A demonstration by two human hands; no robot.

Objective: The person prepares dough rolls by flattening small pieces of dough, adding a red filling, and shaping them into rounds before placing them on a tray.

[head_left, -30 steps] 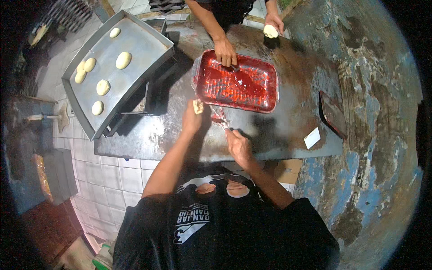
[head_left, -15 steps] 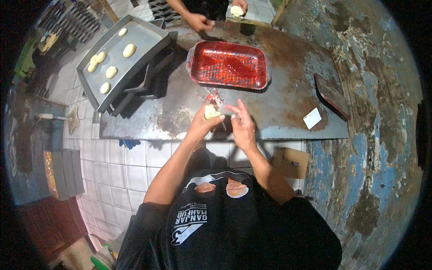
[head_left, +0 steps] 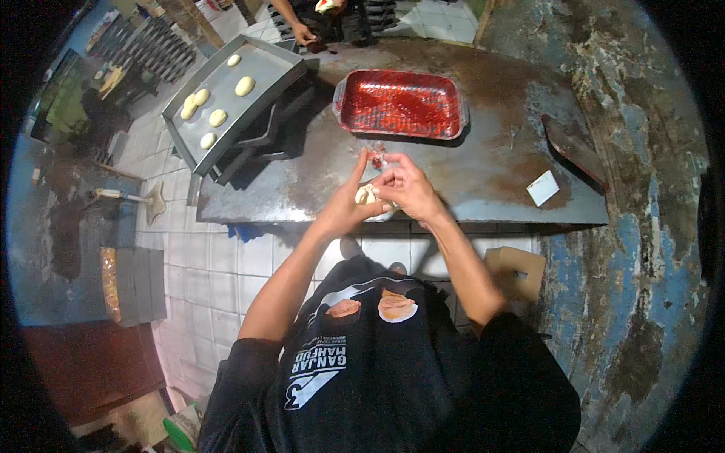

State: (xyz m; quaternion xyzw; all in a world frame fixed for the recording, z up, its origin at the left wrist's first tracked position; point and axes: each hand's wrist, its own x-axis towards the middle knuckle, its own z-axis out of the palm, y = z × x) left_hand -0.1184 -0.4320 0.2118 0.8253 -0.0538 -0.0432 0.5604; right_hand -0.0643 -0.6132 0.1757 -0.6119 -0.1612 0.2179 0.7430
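Over the near edge of the metal table, my left hand (head_left: 341, 210) cups a small piece of pale dough (head_left: 365, 195). The fingers and thumb of my right hand (head_left: 412, 193) are closed on the dough's right side, so both hands are on it. Part of the dough is hidden behind the fingers. Just beyond my hands lies a small red-smeared bit (head_left: 377, 157) on the tabletop. Farther off stands a rectangular pan (head_left: 464, 115) with sticky red filling (head_left: 404, 107) spread over its bottom.
A metal baking tray (head_left: 260, 65) with several dough balls (head_left: 244, 86) sits raised at the left. White card (head_left: 542, 188) and a dark flat tray (head_left: 570, 153) lie at the right. Across the table, a person's hand (head_left: 303, 35) is at the edge; their other holds red-topped dough (head_left: 328, 6).
My right hand has come in from the right, its fingers closing on the dough. Across the table, the other person's hands have shifted left. The whole view has swung slightly.
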